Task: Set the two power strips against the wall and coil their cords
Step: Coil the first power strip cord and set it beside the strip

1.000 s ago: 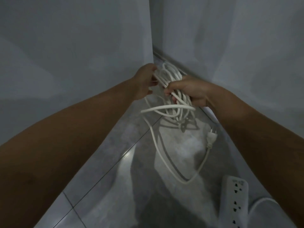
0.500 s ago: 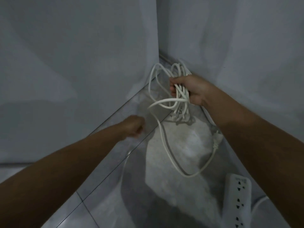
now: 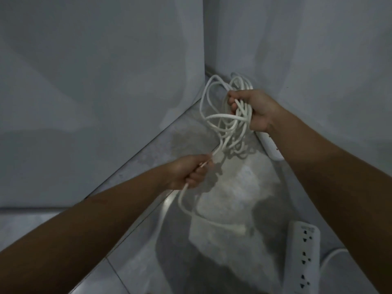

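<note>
My right hand [image 3: 253, 109] grips a loose bundle of white cord loops [image 3: 228, 118] up near the room's corner. Lower and to the left, my left hand [image 3: 188, 171] is closed around the free run of the same white cord [image 3: 186, 205], which trails down to a plug end [image 3: 240, 229] near the floor. One white power strip [image 3: 270, 146] lies along the right wall, partly hidden under my right wrist. A second white power strip [image 3: 302, 257] with several sockets lies closer to me by the same wall.
Grey walls meet in a corner [image 3: 204, 60] just behind the coil. The tiled floor [image 3: 131, 270] is dim, with a bright patch in the middle. Another white cord [image 3: 333, 255] curves out beside the near strip at the lower right.
My left hand let go of the bundle, dropped down and left, then closed on the trailing cord. The plug end was drawn left and lower. My right hand kept holding the coil.
</note>
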`<state>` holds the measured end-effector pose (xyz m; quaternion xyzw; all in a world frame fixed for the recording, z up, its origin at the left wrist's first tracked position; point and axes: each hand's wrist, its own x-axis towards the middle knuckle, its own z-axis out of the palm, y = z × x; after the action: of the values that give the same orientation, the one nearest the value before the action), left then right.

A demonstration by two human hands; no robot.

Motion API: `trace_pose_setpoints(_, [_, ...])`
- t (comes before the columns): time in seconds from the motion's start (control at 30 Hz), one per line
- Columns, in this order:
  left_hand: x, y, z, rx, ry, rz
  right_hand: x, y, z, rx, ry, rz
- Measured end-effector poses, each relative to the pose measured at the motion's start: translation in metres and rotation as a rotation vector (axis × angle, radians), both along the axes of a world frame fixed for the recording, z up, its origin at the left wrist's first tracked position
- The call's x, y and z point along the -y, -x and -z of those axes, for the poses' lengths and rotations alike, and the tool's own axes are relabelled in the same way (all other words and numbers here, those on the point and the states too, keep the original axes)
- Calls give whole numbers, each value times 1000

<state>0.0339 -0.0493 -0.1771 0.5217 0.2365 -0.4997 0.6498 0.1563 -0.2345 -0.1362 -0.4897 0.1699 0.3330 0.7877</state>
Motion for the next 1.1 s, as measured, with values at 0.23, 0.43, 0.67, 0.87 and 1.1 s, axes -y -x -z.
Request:
trace_pose_setpoints(0.23, [-84,-38,-17,235,-796,533,11,4,10,3,14,-127])
trace_pose_setpoints(0.43, [-48,-77,-43,62,-457,-304,8,8,15,39,68,-171])
trace_pose_setpoints(0.67, [10,-77,-57,119,-152,-780,14,8,19,99,144,-235])
trace_pose_setpoints(0.87, [24,-85,-75,207,-121,-739,10,10,20,114,145,-248])
trace_pose_setpoints(1.1, [53,-76,-88,276,-86,-509,7,15,18,143,130,-304])
